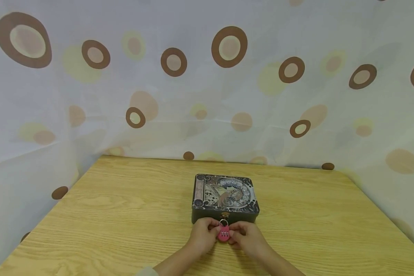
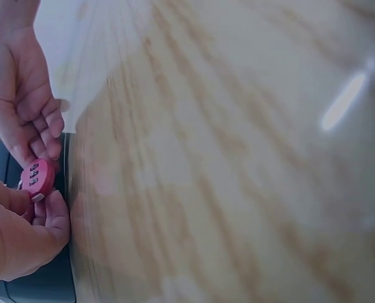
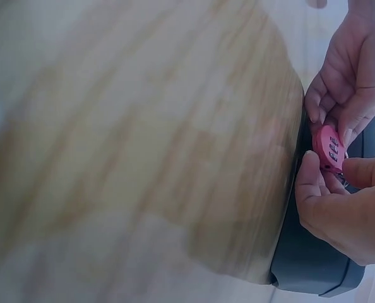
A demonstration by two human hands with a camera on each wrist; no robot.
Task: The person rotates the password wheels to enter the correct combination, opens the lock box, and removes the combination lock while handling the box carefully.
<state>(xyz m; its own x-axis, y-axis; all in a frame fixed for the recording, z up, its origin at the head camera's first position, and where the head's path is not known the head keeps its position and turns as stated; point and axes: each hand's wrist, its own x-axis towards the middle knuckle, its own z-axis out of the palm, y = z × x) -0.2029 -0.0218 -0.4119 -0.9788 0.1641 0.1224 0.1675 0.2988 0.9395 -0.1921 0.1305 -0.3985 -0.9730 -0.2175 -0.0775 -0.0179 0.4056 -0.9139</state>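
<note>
A pink combination padlock [image 1: 224,234] with several number dials sits at the front of a dark, decorated tin box [image 1: 227,195]. Its silver shackle [image 1: 223,221] stands upright, its top right at the small gold clasp [image 1: 225,214]. From the left side my left hand [image 1: 202,235] pinches the padlock between thumb and fingers. My right hand [image 1: 250,239] grips its other side, thumb near the dials. In the left wrist view the padlock [image 2: 38,177] lies between both hands, dials showing. The right wrist view shows the padlock [image 3: 329,149] tilted between the fingertips, close before the box's dark side [image 3: 314,259].
The box rests on a wood-grain table [image 1: 131,199], whose surface extends to both sides. Behind the table's back edge hangs a pale curtain [image 1: 193,84] with brown and yellow ovals, continuing along the left and right sides.
</note>
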